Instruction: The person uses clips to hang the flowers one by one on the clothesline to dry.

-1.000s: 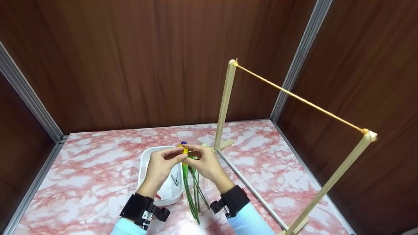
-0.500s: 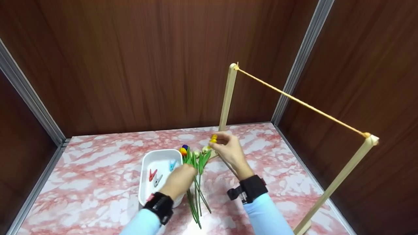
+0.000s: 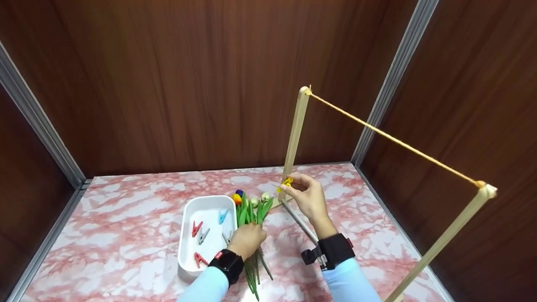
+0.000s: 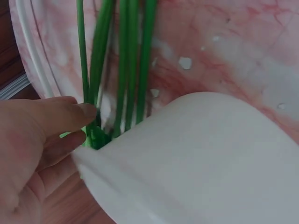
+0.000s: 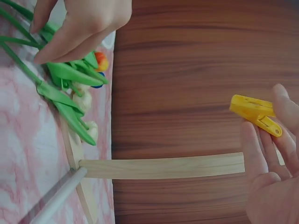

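Note:
My right hand [image 3: 311,201] pinches a yellow clothespin [image 5: 252,108] between thumb and fingers, held up in front of the wooden stand's far post [image 3: 296,130]. My left hand [image 3: 247,240] reaches down over the green stems [image 4: 124,60] of several artificial tulips, fingertips right at one stem. Seen from the right wrist, its thumb and fingers stand apart on either side of the stems. An orange-yellow tulip [image 3: 237,199], a dark blue one [image 3: 239,192] and white ones [image 3: 265,196] lie with their heads toward the back and green leaves [image 5: 70,74] below them.
A white tray [image 3: 181,235] with red, grey and blue clothespins stands left of the tulips. An orange cord [image 3: 390,136] runs between the stand's two posts. A grey bar [image 3: 300,221] joins their feet. Brown wood-grain walls [image 3: 176,84] enclose the marbled table [image 3: 126,218].
The hands, together at the yellow clothespin one second ago, have parted. My right hand carried the clothespin rightward toward the post; my left let go and moved down to the tulip stems.

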Available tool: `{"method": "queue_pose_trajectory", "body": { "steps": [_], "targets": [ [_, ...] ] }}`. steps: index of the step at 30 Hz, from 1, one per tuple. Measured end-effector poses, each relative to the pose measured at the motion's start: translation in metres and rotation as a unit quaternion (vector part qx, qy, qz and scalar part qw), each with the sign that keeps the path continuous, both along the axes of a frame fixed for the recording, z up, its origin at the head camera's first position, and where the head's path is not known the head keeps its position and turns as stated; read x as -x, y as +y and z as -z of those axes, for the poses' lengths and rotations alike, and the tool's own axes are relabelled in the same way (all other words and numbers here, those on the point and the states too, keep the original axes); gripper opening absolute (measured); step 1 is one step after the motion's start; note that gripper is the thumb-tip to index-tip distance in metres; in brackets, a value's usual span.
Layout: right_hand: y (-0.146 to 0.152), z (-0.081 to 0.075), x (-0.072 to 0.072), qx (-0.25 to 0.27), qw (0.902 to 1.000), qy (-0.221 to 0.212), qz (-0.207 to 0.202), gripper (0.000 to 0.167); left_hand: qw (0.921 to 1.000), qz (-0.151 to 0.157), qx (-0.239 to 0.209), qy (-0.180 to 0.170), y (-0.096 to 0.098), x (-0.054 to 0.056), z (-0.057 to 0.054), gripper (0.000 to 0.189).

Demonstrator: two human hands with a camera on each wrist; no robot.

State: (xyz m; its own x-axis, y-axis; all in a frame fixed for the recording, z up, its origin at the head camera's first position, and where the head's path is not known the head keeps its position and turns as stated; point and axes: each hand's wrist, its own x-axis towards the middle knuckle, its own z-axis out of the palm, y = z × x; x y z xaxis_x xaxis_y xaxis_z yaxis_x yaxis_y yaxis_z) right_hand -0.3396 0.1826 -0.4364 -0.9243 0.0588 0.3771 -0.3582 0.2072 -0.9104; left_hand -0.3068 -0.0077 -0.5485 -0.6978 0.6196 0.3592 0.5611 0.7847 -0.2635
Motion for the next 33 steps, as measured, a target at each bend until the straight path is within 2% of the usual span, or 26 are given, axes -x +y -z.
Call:
{"method": "queue_pose_trajectory", "body": {
  "steps": [3, 7, 11, 18, 24, 27, 29, 31, 33],
  "targets": [
    [-0.002, 0.002, 0.004, 0.001, 1.0, -0.002, 0.0, 0.031, 0.9999, -0.003, -0.001, 0.012, -0.002, 0.001, 0.005, 0.013],
    [-0.001, 0.006, 0.001, 0.019, 0.9998, -0.009, -0.007, 0.029, 0.9998, 0.001, 0.001, 0.021, -0.001, -0.001, 0.012, 0.014],
    [-0.005, 0.008, -0.001, 0.014, 0.9996, -0.016, -0.021, 0.028, 0.9996, 0.005, -0.003, 0.028, -0.003, -0.002, 0.014, 0.016],
    [-0.002, 0.007, -0.001, 0.028, 0.9993, -0.002, -0.026, 0.026, 0.9985, 0.027, -0.006, 0.048, -0.004, 0.004, 0.003, 0.019],
    [0.002, 0.007, -0.002, 0.032, 0.9992, 0.0, -0.024, 0.028, 0.9981, 0.05, -0.01, 0.035, -0.003, 0.011, -0.007, 0.016],
    [0.003, 0.006, -0.003, 0.04, 0.9991, 0.007, -0.015, 0.027, 0.997, 0.045, -0.063, 0.01, -0.004, 0.017, -0.011, 0.018],
    [0.004, 0.005, -0.003, 0.046, 0.9988, 0.016, -0.011, 0.026, 0.9926, 0.034, -0.116, -0.004, -0.006, 0.021, -0.015, 0.021],
    [0.004, 0.004, -0.003, 0.05, 0.9984, 0.025, -0.007, 0.026, 0.983, 0.024, -0.182, -0.012, -0.009, 0.026, -0.019, 0.023],
    [0.006, 0.002, -0.003, 0.053, 0.998, 0.034, 0.001, 0.026, 0.9672, 0.016, -0.253, -0.014, -0.011, 0.031, -0.025, 0.024]
  ]
}}
